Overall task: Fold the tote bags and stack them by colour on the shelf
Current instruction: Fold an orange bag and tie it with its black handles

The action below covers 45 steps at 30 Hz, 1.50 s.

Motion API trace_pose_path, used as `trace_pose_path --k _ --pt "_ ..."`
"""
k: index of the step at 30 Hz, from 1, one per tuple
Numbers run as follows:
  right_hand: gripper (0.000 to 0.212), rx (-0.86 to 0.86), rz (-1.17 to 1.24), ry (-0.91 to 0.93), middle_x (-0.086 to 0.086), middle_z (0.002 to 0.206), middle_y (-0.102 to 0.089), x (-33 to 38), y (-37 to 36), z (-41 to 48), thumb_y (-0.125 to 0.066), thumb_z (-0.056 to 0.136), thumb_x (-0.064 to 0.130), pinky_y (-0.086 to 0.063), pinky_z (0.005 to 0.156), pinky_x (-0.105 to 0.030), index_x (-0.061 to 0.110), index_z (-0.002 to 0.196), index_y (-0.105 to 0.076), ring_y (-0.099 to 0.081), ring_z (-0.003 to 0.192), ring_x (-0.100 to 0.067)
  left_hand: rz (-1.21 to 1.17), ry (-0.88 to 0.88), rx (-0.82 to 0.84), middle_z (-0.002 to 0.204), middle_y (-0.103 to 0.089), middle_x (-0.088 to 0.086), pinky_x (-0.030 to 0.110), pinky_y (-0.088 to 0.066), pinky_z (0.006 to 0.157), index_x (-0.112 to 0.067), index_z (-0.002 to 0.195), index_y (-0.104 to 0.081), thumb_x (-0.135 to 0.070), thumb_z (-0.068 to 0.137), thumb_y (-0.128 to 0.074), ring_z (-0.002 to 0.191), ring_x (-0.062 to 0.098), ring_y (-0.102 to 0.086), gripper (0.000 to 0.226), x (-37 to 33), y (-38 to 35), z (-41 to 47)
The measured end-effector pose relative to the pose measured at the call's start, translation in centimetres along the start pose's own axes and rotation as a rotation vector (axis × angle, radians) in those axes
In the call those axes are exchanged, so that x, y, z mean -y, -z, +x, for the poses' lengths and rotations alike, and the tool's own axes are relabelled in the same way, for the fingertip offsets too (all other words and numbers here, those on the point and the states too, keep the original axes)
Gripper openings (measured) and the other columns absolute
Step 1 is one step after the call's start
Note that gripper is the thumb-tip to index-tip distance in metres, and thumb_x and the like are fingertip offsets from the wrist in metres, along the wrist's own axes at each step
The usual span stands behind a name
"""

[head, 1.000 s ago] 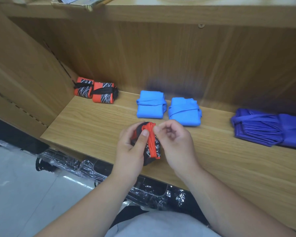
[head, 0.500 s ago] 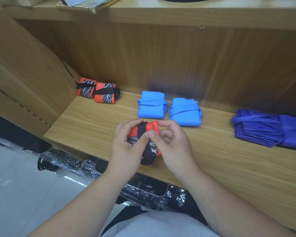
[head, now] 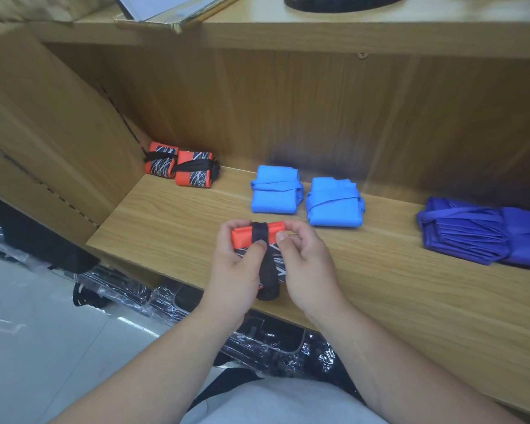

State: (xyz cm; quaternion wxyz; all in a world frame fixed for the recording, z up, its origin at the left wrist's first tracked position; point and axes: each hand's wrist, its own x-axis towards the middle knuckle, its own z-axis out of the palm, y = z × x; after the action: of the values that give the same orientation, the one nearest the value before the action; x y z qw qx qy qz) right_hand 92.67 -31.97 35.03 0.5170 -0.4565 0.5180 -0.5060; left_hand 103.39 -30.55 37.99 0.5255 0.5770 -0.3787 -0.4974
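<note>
Orange bag (head: 242, 237) pinched between my left hand (head: 236, 270) and right hand (head: 309, 264); black strap (head: 260, 237) may slip, unrolling fold, if my pinch slackens.

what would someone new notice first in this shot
The eye lands on the front of the shelf, where the left hand and right hand grip a folded orange tote bag wrapped by a black strap. Behind it lie colour groups: a pair of orange bundles back left, two light blue folded bags in the middle, purple bags on the right.
</note>
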Motion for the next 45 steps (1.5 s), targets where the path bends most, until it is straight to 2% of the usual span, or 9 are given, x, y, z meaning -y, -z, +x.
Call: trace_pose_path --k 4,12,17,25,30,36,38,41,45 --pt "0.024 -0.084 -0.134 0.05 0.006 0.086 -0.07 0.2 -0.4 0.0 -0.066 0.094 0.046 -0.05 0.068 -0.023 0.028 0.107 -0.058 -0.066 0.079 -0.007 0.011 -0.01 0.049 0.074 -0.065 -0.005 0.032 -0.048 0.058 -0.019 0.117 -0.052 -0.003 0.099 -0.049 0.066 0.013 -0.058 0.024 -0.3 0.0 0.1" --pt "0.022 -0.131 0.045 0.126 -0.01 0.079 -0.067 0.6 -2.5 0.5 -0.062 0.094 0.036 -0.051 0.067 -0.041 0.016 0.085 -0.065 -0.062 0.075 -0.031 -0.052 -0.02 0.196 0.082 -0.067 0.0 0.035 -0.057 0.055 -0.018 0.109 -0.057 -0.027 0.09 -0.065 0.072 0.017 -0.065 0.022 -1.0 1.8 1.9" --pt "0.032 -0.112 0.17 0.05 -0.009 0.071 -0.058 0.3 -5.4 2.0 -0.062 0.092 0.037 -0.042 0.063 -0.038 0.008 0.081 -0.062 -0.051 0.067 -0.02 -0.051 -0.04 0.175 0.083 -0.066 0.003 0.041 -0.056 0.063 -0.03 0.096 -0.063 -0.029 0.087 -0.067 0.073 0.02 -0.063 0.01 -0.6 4.4 4.3" --pt "0.021 -0.044 0.02 -0.124 -0.006 0.093 -0.073 -0.7 -12.7 4.5 -0.063 0.094 0.047 -0.056 0.074 -0.044 0.028 0.105 -0.061 -0.07 0.083 -0.022 -0.035 -0.034 0.094 0.08 -0.064 0.002 0.043 -0.051 0.069 -0.029 0.09 -0.063 -0.015 0.096 -0.067 0.072 0.02 -0.06 0.016 -0.6 11.9 10.1" --pt "0.024 0.026 -0.048 -0.291 -0.022 0.097 -0.071 -0.7 -17.0 5.5 -0.071 0.093 0.026 -0.055 0.06 -0.031 0.019 0.112 -0.058 -0.067 0.068 -0.018 -0.094 0.064 0.011 0.077 -0.066 -0.003 0.033 -0.049 0.059 -0.033 0.093 -0.057 -0.026 0.099 -0.061 0.066 0.014 -0.062 0.01 -0.6 16.9 14.6" --pt "0.01 -0.18 -0.062 -0.277 -0.015 0.092 -0.074 -1.8 -19.8 7.0 -0.068 0.096 0.024 -0.059 0.076 -0.058 0.016 0.101 -0.068 -0.07 0.077 -0.027 0.074 0.103 0.116 0.087 -0.062 -0.002 0.028 -0.044 0.067 -0.026 0.092 -0.054 -0.02 0.093 -0.069 0.075 0.013 -0.06 0.016 0.1 20.9 17.8" --pt "0.01 -0.197 -0.086 -0.286 -0.015 0.092 -0.075 -2.1 -20.0 7.5 -0.068 0.096 0.023 -0.06 0.077 -0.06 0.016 0.102 -0.069 -0.07 0.076 -0.026 0.202 0.033 0.178 0.098 -0.062 -0.006 0.025 -0.045 0.071 -0.029 0.1 -0.055 -0.021 0.091 -0.071 0.083 0.009 -0.06 0.019 0.5 22.3 18.0" --pt "0.01 -0.172 -0.154 -0.298 -0.022 0.094 -0.073 -2.2 -20.8 8.6 -0.067 0.097 0.02 -0.059 0.077 -0.058 0.013 0.101 -0.072 -0.068 0.075 -0.026 0.528 -0.298 0.281 0.119 -0.05 -0.021 0.029 -0.045 0.091 -0.038 0.116 -0.056 -0.034 0.089 -0.07 0.108 0.006 -0.054 0.031 1.3 24.9 18.0" --pt "0.014 -0.13 -0.221 -0.291 -0.019 0.086 -0.073 -1.4 -22.9 11.1 -0.072 0.093 0.019 -0.06 0.067 -0.038 0.008 0.101 -0.072 -0.066 0.074 -0.021 0.943 -0.663 0.341 0.14 -0.048 -0.003 0.04 -0.043 0.101 -0.021 0.134 -0.061 -0.049 0.088 -0.055 0.126 0.024 -0.045 0.054 1.9 27.2 18.9"
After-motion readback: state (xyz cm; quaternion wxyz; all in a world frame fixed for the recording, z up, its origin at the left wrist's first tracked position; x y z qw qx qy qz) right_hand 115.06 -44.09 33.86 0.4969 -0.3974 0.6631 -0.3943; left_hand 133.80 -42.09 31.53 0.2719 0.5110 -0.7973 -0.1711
